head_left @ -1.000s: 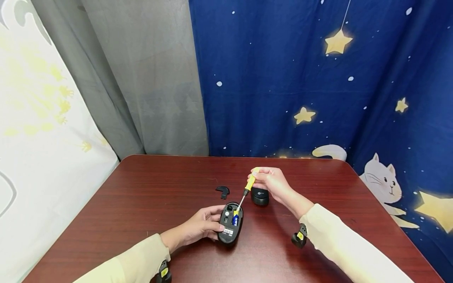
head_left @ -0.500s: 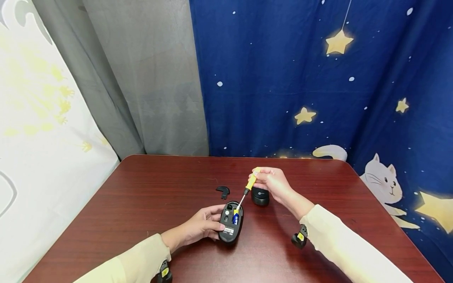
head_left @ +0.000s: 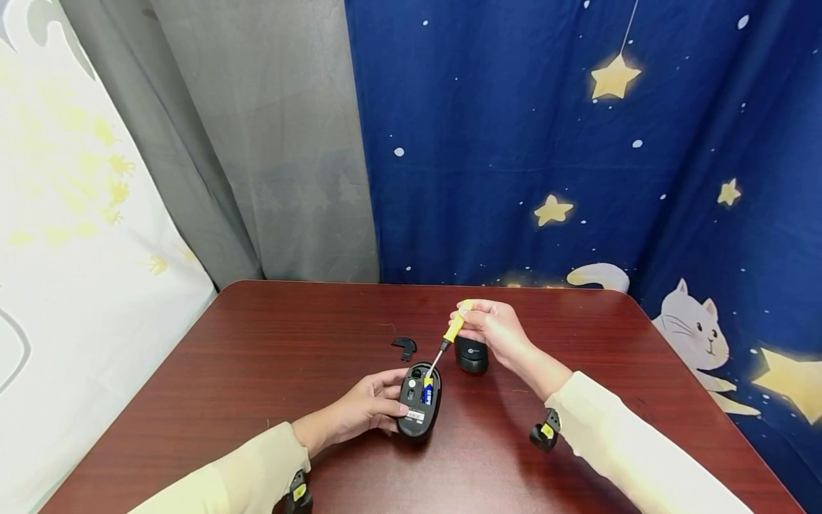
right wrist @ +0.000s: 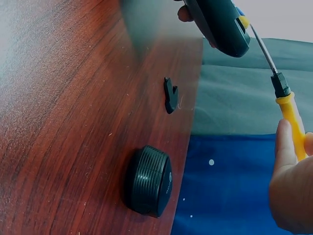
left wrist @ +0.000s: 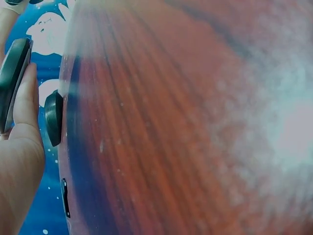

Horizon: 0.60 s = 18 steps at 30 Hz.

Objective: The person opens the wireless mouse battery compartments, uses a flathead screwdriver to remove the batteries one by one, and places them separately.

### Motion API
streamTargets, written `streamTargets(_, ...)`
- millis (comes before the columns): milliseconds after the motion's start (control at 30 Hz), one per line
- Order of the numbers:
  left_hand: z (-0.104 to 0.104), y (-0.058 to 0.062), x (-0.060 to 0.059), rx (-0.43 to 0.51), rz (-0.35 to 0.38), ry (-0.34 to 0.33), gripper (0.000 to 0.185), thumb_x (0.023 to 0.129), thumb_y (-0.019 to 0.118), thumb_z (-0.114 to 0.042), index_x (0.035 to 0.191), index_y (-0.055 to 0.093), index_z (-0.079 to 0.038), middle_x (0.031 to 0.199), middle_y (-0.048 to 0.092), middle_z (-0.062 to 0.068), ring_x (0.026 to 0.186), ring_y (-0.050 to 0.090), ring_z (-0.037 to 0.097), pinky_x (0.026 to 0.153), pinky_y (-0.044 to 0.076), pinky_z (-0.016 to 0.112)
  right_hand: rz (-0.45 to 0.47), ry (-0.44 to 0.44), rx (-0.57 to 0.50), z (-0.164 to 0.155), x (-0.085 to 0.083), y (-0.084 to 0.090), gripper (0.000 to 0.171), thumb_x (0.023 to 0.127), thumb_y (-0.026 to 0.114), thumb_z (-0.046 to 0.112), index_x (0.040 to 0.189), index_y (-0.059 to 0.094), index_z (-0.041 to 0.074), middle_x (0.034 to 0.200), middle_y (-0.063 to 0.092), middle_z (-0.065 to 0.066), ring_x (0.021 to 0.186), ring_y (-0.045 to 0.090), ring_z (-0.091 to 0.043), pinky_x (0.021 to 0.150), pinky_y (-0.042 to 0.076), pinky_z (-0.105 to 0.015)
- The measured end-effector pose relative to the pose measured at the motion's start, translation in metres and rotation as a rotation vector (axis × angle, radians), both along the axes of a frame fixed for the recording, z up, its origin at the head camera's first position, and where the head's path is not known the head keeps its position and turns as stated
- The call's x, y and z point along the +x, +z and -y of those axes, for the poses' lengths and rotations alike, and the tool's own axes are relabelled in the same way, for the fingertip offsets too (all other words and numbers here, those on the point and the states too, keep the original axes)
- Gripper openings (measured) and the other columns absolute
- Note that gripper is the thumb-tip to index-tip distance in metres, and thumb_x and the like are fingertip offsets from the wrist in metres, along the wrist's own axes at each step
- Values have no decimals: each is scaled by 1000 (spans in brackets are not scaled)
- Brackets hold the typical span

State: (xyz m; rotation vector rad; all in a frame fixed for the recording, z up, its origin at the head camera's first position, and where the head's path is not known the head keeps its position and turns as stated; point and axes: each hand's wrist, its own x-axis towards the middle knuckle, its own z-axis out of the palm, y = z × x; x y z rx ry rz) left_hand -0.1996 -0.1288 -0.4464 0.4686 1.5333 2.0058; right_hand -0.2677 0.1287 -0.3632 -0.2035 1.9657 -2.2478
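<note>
My left hand (head_left: pixel 359 412) holds a black computer mouse (head_left: pixel 417 427) bottom side up above the table, with the thumb over its edge. A blue and yellow battery (head_left: pixel 428 392) lies in the mouse's uncovered slot. In my right hand (head_left: pixel 497 330) is a yellow-handled screwdriver (head_left: pixel 453 330), gripped by the handle and slanting down to the left. Its tip meets the battery's yellow upper end. In the right wrist view the metal shaft (right wrist: pixel 263 49) reaches that yellow end (right wrist: pixel 243 21). The left wrist view shows the mouse (left wrist: pixel 13 83) from its side, its slot hidden.
A small black battery cover (head_left: pixel 405 348) lies on the reddish-brown table (head_left: pixel 289 343) beyond the mouse. Just below my right hand stands a black rounded object with a logo (head_left: pixel 472 358). Curtains (head_left: pixel 481 178) hang behind the table's far edge.
The mouse and the screwdriver have shifted very slightly away from me. My right hand has risen a little in the head view, and both grips are unchanged.
</note>
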Motion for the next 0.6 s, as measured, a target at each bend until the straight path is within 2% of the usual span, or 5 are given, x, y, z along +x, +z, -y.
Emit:
streamTargets(200,0,2,-2,0,5,11,72,85,64,4,148,28,4,123,61,22,87,68,23,64,57,31,-10,5,-16,-1,1,6,22,92,60,1,111,58,-10,104,70,-18,97,68,-29,84,53,-40)
streamTargets(367,0,3,-1,1,5,18,72,85,64,5,147,28,5,121,62,22,86,68,22,64,57,31,-11,33,-39,-4,2,11,23,93,60,1,113,57,-10,99,71,-11,94,69,-24,89,48,-45)
streamTargets(600,2,3,-1,5,12,20,71,85,64,5,147,29,4,123,61,22,88,68,23,66,58,32,-3,9,-50,-11,2,18,19,94,62,4,111,61,-3,108,70,-13,90,70,-20,85,53,-41)
